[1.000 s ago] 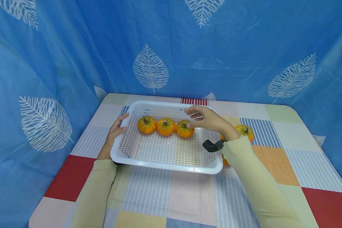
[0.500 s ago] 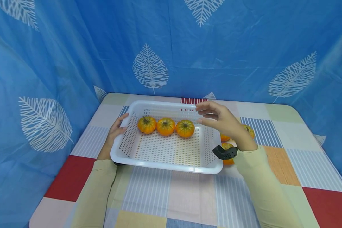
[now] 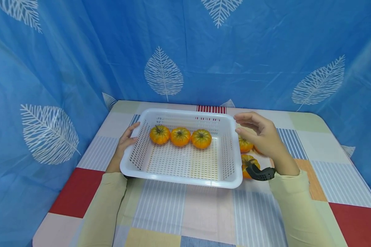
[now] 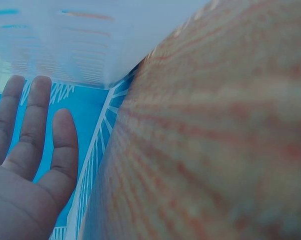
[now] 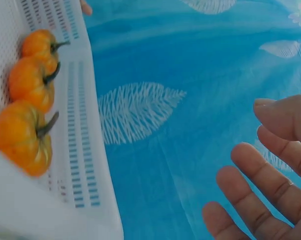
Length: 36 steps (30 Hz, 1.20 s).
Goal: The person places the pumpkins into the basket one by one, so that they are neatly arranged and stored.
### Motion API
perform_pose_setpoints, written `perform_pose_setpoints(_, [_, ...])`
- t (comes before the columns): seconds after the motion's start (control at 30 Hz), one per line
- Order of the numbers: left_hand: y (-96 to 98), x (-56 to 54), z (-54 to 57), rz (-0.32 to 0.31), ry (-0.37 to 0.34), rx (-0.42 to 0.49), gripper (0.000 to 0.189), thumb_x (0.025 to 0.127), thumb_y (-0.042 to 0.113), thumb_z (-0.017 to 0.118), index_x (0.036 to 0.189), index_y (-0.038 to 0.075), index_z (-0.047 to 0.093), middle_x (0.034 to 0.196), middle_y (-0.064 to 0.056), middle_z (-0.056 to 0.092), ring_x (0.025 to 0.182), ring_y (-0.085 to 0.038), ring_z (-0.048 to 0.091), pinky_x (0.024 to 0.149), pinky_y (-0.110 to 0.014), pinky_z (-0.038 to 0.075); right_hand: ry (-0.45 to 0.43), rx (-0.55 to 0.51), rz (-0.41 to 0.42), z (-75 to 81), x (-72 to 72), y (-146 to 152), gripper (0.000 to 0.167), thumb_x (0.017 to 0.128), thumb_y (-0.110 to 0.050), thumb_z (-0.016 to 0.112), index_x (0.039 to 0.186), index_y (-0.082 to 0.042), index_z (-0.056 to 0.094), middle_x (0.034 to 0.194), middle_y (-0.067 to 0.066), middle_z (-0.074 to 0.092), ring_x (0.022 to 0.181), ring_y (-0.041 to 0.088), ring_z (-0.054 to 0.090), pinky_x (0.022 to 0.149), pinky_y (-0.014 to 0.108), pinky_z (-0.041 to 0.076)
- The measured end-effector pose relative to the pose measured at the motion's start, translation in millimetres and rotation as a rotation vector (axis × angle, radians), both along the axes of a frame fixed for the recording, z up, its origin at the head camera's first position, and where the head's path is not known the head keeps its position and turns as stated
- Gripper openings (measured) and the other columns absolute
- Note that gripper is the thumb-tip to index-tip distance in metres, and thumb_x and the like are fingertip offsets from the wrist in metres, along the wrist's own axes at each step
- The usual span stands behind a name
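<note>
Three small orange pumpkins (image 3: 180, 137) sit in a row along the far side of a white perforated plastic basket (image 3: 173, 182). My left hand (image 3: 123, 145) rests against the basket's left side, its fingertips right at the rim; the left wrist view shows those fingers (image 4: 33, 120) extended beside the basket wall. My right hand (image 3: 261, 133) is in the air just beyond the basket's right rim, fingers loosely bent, nothing between them. Beneath and beside it lie several more pumpkins (image 3: 246, 163), partly hidden by the hand and a black wrist strap (image 3: 261, 172).
A patchwork-patterned cloth (image 3: 208, 209) covers the table under the basket. Blue curtain (image 3: 204, 68) with white leaf prints hangs behind the table and along its sides.
My right hand has moved right, from over the rightmost pumpkin in the basket to above the pumpkins outside it. The left hand and the basket have stayed in place.
</note>
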<state>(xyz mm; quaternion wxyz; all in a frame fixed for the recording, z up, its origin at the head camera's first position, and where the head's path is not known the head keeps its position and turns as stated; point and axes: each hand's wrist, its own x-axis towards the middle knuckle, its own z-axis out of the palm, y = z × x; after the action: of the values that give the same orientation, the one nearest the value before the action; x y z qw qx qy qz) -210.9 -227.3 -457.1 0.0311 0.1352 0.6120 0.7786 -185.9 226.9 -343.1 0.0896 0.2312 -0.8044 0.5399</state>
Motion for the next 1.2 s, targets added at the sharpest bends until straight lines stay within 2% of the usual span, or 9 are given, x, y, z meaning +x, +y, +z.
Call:
perform_pose_setpoints(0.13, [-0.3, 0.1, 0.5, -0.003, 0.004, 0.002, 0.063, 0.101, 0.004, 0.034, 0.152, 0.037, 0.05, 0.175, -0.017, 0.017, 0.143, -0.028, 0.039, 0.105, -0.035, 0.048, 0.049, -0.009, -0.019, -6.5, 2.6, 14.3, 0.034, 0.099, 0.01, 0.067, 0.133, 0.011, 0.064, 0.128, 0.0, 0.069, 0.118, 0.008, 0.065, 0.101, 0.015, 0.05])
perform_pose_setpoints(0.4, [-2.5, -0.2, 0.4, -0.015, 0.014, 0.031, 0.061, 0.102, 0.005, 0.035, 0.152, 0.036, 0.051, 0.17, -0.007, 0.024, 0.141, -0.024, 0.041, 0.106, -0.035, 0.048, 0.072, -0.016, -0.133, -24.1, 3.1, 41.6, 0.032, 0.101, 0.01, 0.066, 0.132, 0.009, 0.066, 0.127, -0.016, 0.068, 0.117, 0.006, 0.064, 0.099, 0.012, 0.049])
perform_pose_setpoints(0.73, [-1.8, 0.0, 1.9, 0.003, -0.002, 0.013, 0.061, 0.1, 0.005, 0.036, 0.152, 0.035, 0.05, 0.172, -0.011, 0.022, 0.141, -0.025, 0.041, 0.106, -0.034, 0.049, 0.04, -0.142, -0.297, -51.1, 0.3, 61.0, 0.031, 0.102, 0.006, 0.066, 0.129, -0.007, 0.074, 0.125, -0.008, 0.072, 0.116, 0.008, 0.065, 0.097, 0.011, 0.049])
perform_pose_setpoints(0.87, [-1.0, 0.8, 2.0, -0.002, 0.001, 0.01, 0.062, 0.1, 0.005, 0.035, 0.152, 0.036, 0.049, 0.174, -0.013, 0.019, 0.142, -0.026, 0.04, 0.106, -0.035, 0.048, 0.0, -0.161, -0.381, -60.2, -2.0, 66.2, 0.029, 0.103, 0.001, 0.068, 0.132, -0.003, 0.072, 0.125, -0.01, 0.07, 0.12, 0.008, 0.063, 0.1, 0.013, 0.049])
perform_pose_setpoints(1.0, [0.0, 1.2, 2.5, -0.004, -0.001, 0.009, 0.063, 0.101, 0.005, 0.034, 0.15, 0.039, 0.052, 0.174, -0.015, 0.019, 0.142, -0.026, 0.04, 0.105, -0.035, 0.049, -0.062, -0.15, -0.457, -69.6, -4.9, 72.4, 0.035, 0.105, -0.006, 0.069, 0.138, 0.004, 0.066, 0.126, -0.016, 0.065, 0.124, 0.005, 0.058, 0.106, 0.016, 0.047])
perform_pose_setpoints(1.2, [0.6, 1.4, 3.0, -0.001, -0.01, 0.012, 0.063, 0.101, 0.005, 0.035, 0.148, 0.041, 0.054, 0.175, -0.016, 0.017, 0.142, -0.028, 0.04, 0.104, -0.035, 0.051, -0.148, -0.162, -0.55, -84.3, -9.3, 83.6, 0.037, 0.106, -0.01, 0.068, 0.142, -0.003, 0.065, 0.131, -0.017, 0.06, 0.131, 0.01, 0.054, 0.11, 0.019, 0.044])
